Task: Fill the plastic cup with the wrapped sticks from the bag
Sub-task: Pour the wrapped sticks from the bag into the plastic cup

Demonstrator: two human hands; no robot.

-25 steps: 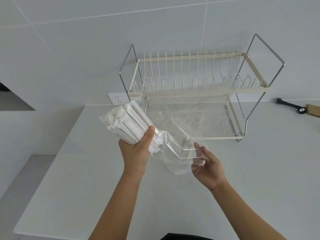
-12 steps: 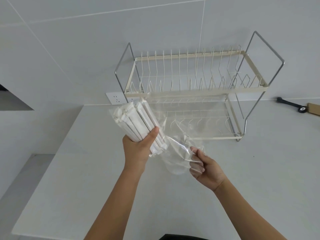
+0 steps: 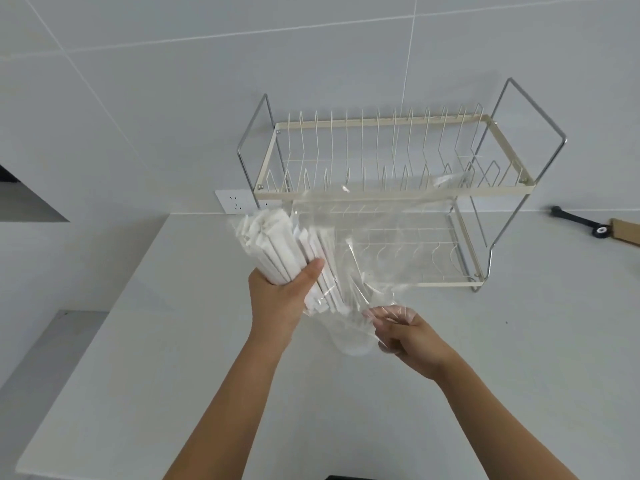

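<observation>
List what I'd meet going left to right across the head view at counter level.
Wall socket → wrapped sticks in the left hand → right hand pinching the clear bag → black tool.

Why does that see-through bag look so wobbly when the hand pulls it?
The clear bag is probably very thin and floppy: it crumples and folds where the right hand pinches it. It likely weighs almost nothing, since it billows up in front of the dish rack. It may be slippery too; its surface shines.
</observation>
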